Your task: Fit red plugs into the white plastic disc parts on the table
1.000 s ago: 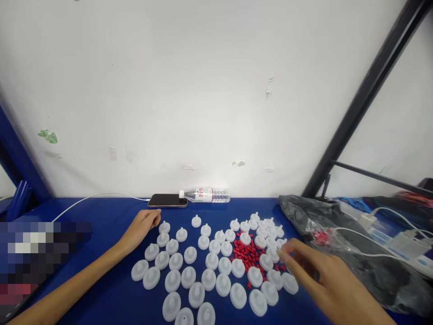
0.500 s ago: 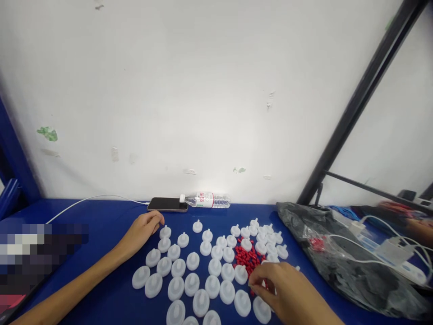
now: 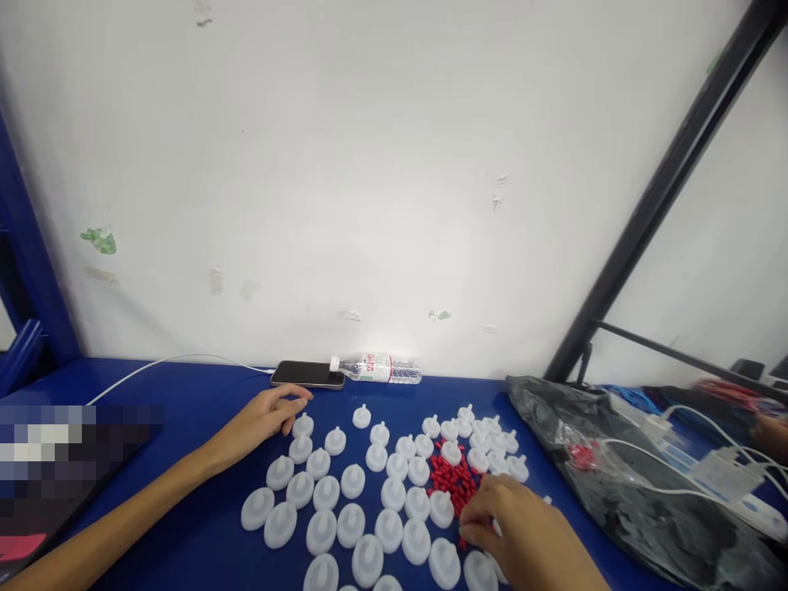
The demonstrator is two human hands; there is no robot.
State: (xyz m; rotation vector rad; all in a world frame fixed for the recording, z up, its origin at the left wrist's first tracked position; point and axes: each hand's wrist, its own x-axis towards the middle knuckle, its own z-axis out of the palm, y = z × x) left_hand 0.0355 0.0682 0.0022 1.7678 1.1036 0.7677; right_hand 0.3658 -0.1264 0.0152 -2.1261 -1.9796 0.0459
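My left hand (image 3: 271,417) rests at the back left of the white pieces, thumb and index finger apart with nothing visible between them. Beside its fingertips stands a white round cap-like piece (image 3: 302,426) with a short stem on top. At the right, my right hand (image 3: 517,525) is bent down over the front of a heap of small red cylinder pieces (image 3: 449,480). Its thumb and fingers are drawn together; what they hold, if anything, is hidden. Several white stemmed pieces (image 3: 389,529) lie spread on the blue table, stems up, with a denser group (image 3: 496,443) behind the right hand.
A phone (image 3: 306,375) with a white cable and a clear plastic bottle (image 3: 406,372) lie along the wall. A grey plastic bag (image 3: 591,484) with a small clear packet lies at the right, near a power strip (image 3: 732,484). A dark blurred-out object (image 3: 111,460) sits at the left.
My left thumb and index finger have spread farther apart near the rear white piece. My right thumb and fingers have drawn closer together by the red heap. The view has shifted slightly.
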